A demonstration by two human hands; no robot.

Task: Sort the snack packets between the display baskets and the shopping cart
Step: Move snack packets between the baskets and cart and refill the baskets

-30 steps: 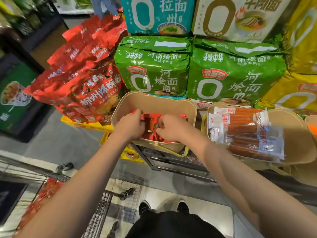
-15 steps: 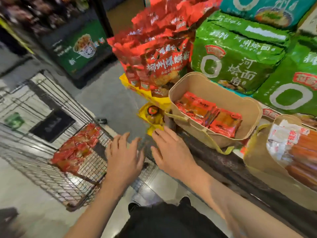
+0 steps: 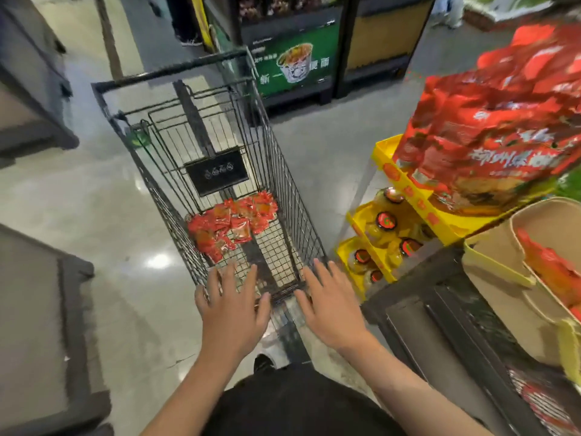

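Both hands empty, fingers spread: left hand (image 3: 231, 313) and right hand (image 3: 330, 305) hovering at the shopping cart (image 3: 284, 190) near edge. Red snack packets (image 3: 231, 223) lying mid-cart floor, toward its left side. Suggest reaching deep, gathering several together, gripping firmly; wrappers looking slippery.

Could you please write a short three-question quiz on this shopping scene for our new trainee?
1. True or false: both the left hand and the right hand hold packets.
2. Where do the loose red packets lie? A) cart floor B) yellow rack
3. What colour is the display basket at the right?

Key: 1 false, both are open and empty. 2 A. 3 Beige.
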